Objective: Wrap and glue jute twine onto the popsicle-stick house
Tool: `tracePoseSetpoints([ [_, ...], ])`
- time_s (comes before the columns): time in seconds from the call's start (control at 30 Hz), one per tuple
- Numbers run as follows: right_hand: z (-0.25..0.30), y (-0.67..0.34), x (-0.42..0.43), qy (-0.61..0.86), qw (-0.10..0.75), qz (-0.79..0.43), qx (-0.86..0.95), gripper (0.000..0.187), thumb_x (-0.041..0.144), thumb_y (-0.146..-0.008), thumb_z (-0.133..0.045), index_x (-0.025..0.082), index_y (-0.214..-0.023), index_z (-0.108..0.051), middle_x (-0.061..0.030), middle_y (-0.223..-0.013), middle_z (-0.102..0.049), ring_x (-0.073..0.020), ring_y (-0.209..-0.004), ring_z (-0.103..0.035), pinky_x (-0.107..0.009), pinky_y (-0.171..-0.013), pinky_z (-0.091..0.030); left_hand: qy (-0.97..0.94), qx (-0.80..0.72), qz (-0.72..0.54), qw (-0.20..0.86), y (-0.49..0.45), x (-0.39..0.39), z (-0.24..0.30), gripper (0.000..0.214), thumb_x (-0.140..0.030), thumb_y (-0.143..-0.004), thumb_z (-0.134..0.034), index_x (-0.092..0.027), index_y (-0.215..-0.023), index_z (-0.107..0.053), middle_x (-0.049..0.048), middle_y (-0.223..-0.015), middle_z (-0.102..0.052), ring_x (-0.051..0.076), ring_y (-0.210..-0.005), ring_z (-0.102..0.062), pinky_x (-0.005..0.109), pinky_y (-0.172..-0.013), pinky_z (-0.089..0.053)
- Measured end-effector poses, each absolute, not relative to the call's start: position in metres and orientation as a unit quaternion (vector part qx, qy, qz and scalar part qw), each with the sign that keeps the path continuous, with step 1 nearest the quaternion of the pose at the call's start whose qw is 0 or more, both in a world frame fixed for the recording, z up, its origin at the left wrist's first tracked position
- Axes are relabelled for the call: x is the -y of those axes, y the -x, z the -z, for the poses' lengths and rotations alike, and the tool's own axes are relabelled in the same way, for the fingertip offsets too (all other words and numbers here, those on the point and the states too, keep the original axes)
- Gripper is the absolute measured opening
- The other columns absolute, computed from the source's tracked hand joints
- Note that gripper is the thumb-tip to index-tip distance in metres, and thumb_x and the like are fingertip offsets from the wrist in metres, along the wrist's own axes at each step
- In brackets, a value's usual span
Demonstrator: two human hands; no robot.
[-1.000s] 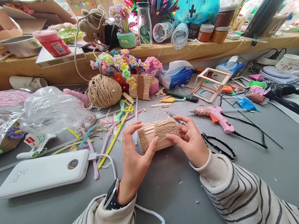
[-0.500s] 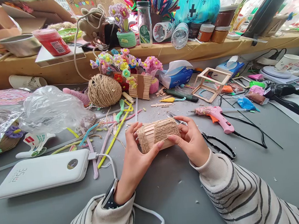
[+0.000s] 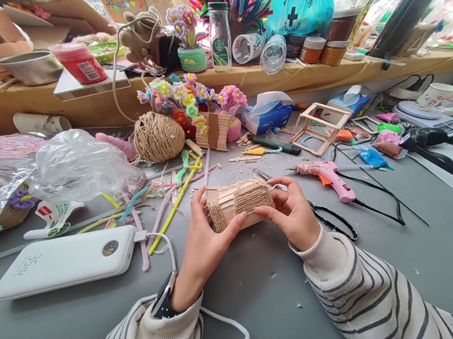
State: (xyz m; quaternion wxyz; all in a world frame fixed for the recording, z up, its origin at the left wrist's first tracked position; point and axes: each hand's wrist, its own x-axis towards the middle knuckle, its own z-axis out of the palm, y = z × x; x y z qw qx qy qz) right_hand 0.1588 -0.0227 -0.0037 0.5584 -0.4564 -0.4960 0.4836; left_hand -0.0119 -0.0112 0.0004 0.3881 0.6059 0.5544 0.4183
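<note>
Both my hands hold a small box of wooden craft sticks [image 3: 230,206] partly wrapped in jute twine, just above the grey table [image 3: 264,295]. My left hand [image 3: 207,241] grips its left end, thumb on the near face and fingers behind. My right hand [image 3: 293,211] pinches its right end, where the twine wrap is thickest. A strand of twine runs back from the box to the jute ball [image 3: 158,137]. Scissors [image 3: 329,218] lie just right of my right hand.
A white power bank [image 3: 64,260] with its cable lies at the left. A pink glue gun [image 3: 328,175] lies at the right, a wooden stick frame [image 3: 319,126] behind it. Pipe cleaners [image 3: 172,196], a clear plastic bag [image 3: 76,166] and pipe-cleaner flowers [image 3: 187,101] crowd the back.
The box has tilted slightly and risen a little in my hands. My left fingers have shifted along its left end. Nothing else has moved.
</note>
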Motion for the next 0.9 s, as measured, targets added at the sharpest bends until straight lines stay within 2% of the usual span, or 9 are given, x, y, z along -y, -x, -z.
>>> tracePoseSetpoints([
  [0.17,0.004,-0.161,0.022,0.479,0.554,-0.449,0.512,0.043,0.034,-0.067,-0.073,0.024,-0.092,-0.039,0.0016,-0.076,-0.069,-0.0157,-0.072,-0.065,-0.033,-0.072,-0.052,-0.595,-0.542,-0.437,0.401,0.012,0.012,0.002,0.082,-0.044,-0.063,-0.071,-0.021,-0.128,-0.027,0.0116,-0.112,-0.053,0.026,-0.105,-0.058,0.044,-0.088,-0.049],
  [0.33,0.002,-0.167,0.020,0.489,0.518,-0.387,0.585,0.026,0.036,-0.069,-0.071,0.021,-0.083,-0.054,-0.0024,-0.080,-0.068,-0.0180,-0.076,-0.065,-0.033,-0.073,-0.051,-0.623,-0.496,-0.504,0.334,0.011,0.014,0.002,0.081,-0.034,-0.061,-0.075,-0.024,-0.126,-0.028,0.0109,-0.120,-0.048,0.024,-0.113,-0.053,0.039,-0.092,-0.047],
  [0.47,-0.002,-0.172,0.020,0.478,0.500,-0.322,0.646,0.015,0.035,-0.072,-0.068,0.022,-0.076,-0.062,-0.0020,-0.074,-0.066,-0.0178,-0.072,-0.061,-0.033,-0.071,-0.049,-0.649,-0.456,-0.538,0.285,0.011,0.016,0.000,0.083,-0.029,-0.060,-0.077,-0.023,-0.127,-0.027,0.0126,-0.122,-0.047,0.023,-0.115,-0.051,0.038,-0.092,-0.048],
  [0.73,-0.010,-0.173,0.021,0.454,0.520,-0.283,0.666,0.014,0.038,-0.070,-0.069,0.025,-0.075,-0.068,-0.0031,-0.075,-0.067,-0.0217,-0.079,-0.059,-0.038,-0.077,-0.047,-0.693,-0.396,-0.579,0.166,0.011,0.017,-0.003,0.083,-0.031,-0.061,-0.076,-0.024,-0.126,-0.026,0.0136,-0.124,-0.044,0.026,-0.115,-0.050,0.045,-0.093,-0.046],
  [0.9,-0.012,-0.175,0.019,0.436,0.512,-0.261,0.693,0.015,0.040,-0.071,-0.068,0.026,-0.078,-0.069,-0.0036,-0.080,-0.069,-0.0236,-0.082,-0.059,-0.042,-0.080,-0.046,-0.702,-0.365,-0.604,0.095,0.012,0.015,-0.002,0.087,-0.029,-0.054,-0.080,-0.026,-0.124,-0.028,0.0105,-0.122,-0.043,0.028,-0.117,-0.048,0.050,-0.094,-0.044],
])
